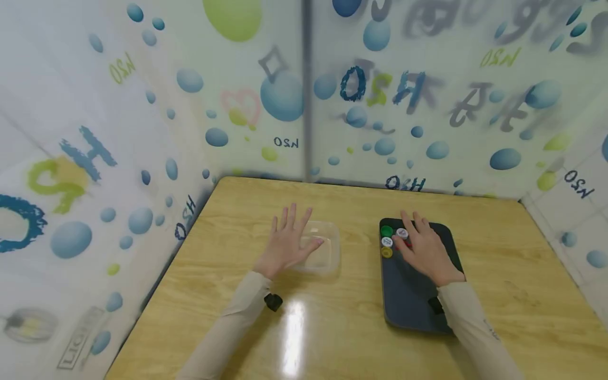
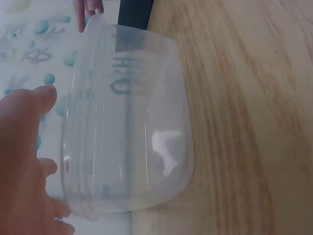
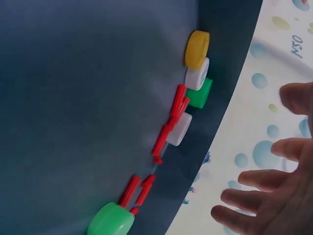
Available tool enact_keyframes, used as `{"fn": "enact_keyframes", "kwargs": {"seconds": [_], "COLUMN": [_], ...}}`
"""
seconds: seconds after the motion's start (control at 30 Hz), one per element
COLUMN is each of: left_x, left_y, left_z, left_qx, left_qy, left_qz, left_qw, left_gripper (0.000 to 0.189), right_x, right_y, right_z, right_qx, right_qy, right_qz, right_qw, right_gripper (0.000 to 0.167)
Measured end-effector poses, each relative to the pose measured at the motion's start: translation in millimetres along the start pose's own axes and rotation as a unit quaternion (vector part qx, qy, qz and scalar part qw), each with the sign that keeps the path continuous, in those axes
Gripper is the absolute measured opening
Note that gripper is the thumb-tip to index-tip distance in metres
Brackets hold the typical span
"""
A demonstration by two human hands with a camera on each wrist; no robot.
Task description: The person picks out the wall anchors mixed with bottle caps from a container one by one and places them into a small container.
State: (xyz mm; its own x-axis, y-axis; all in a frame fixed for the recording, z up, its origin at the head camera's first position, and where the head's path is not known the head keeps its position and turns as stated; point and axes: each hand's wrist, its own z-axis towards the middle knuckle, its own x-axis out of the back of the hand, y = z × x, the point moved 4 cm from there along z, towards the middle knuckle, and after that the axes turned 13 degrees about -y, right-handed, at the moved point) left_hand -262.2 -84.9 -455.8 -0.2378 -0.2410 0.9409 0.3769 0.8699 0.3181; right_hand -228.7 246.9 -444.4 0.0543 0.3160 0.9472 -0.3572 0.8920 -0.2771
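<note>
My left hand (image 1: 284,247) is spread with straight fingers above a clear plastic container (image 1: 329,254) and overlaps its left side. In the left wrist view, the container's wall (image 2: 137,117) is see-through, and the hand's fingers stay by its rim. On the right, my right hand (image 1: 426,256) hovers with extended fingers over the far part of a dark tray (image 1: 404,301). Along that tray's edge lie a yellow cap (image 3: 197,50), two white caps (image 3: 179,129) and two green caps (image 3: 111,219). Several short red sticks (image 3: 161,141) lie among them. Neither hand holds anything.
Both containers rest on a wooden table (image 1: 351,338), the tray to the right of the clear box. Patterned walls (image 1: 266,142) with blue bubbles and lettering enclose the table's back and sides. A small black device (image 1: 273,302) sits at the left wrist.
</note>
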Motion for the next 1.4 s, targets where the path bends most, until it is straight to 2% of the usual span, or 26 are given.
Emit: {"fn": "enact_keyframes", "kwargs": {"seconds": [0.13,0.3,0.7,0.87,1.07,1.2,1.4], "left_x": [-1.8,-3.7,-12.8,-16.9,-18.5,-20.2,-26.5], "left_y": [-4.4,-6.3,-17.2,-21.8,-29.8,-34.8,-39.0], "left_z": [-4.7,-7.4,-8.3,-8.6,-14.6,-18.2,-18.9], "left_qx": [0.005,-0.011,-0.009,-0.013,-0.010,-0.009,-0.025], "left_qy": [-0.017,-0.022,-0.044,-0.036,-0.028,-0.023,-0.026], "left_qz": [-0.024,-0.056,-0.066,-0.071,-0.075,-0.089,-0.119], "left_qw": [0.9996,0.9981,0.9968,0.9968,0.9967,0.9957,0.9923], "left_gripper": [0.088,0.095,0.115,0.118,0.120,0.113,0.094], "right_x": [-1,-4,-10,-14,-17,-19,-20], "right_y": [6,16,28,34,36,40,43], "right_z": [-2.2,-3.6,-8.6,-8.6,-3.8,-1.4,-0.5], "right_qx": [0.010,-0.010,-0.057,-0.067,-0.069,-0.070,-0.068], "right_qy": [0.009,-0.029,-0.075,-0.089,-0.088,-0.081,-0.073], "right_qz": [-0.007,0.016,0.036,0.033,0.038,0.039,0.040], "right_qw": [0.9999,0.9994,0.9949,0.9932,0.9930,0.9935,0.9942], "right_gripper": [0.068,0.058,0.031,0.030,0.028,0.026,0.023]}}
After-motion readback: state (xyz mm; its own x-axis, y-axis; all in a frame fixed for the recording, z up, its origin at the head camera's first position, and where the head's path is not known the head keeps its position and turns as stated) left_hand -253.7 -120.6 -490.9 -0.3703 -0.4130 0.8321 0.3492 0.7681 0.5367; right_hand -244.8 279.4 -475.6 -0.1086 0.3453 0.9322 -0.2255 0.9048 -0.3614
